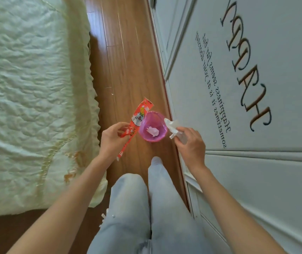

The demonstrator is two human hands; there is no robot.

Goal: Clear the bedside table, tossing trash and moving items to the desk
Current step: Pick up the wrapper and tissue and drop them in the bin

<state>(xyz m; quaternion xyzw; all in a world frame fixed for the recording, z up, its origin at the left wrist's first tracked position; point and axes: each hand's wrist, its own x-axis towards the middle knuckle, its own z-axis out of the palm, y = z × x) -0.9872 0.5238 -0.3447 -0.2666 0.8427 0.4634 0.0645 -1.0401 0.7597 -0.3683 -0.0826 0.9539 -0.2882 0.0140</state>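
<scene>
Standing on a wooden floor (128,57) between a bed (27,88) on the left and a white cabinet (247,88) on the right, the person looks down at a small pink bin (153,126) set on the boards just ahead of the feet. The left hand (112,139) pinches a long red snack wrapper (137,121) near its middle; its long axis runs from near-left to far-right, the far end pointing up past the bin's left rim and the near end hanging below the hand. The printing on it is too small to read. The right hand (190,143) is closed on a crumpled white tissue (174,128), which sticks out leftward from the fingers and sits just over the bin's right rim; part of the tissue is hidden inside the grip. A wad of white paper (153,132) lies at the bottom of the bin. Pale jeans (141,208) fill the near middle, and one pale toe shows just short of the bin. The cabinet carries dark lettering, seen sideways and cut off at the right edge.
</scene>
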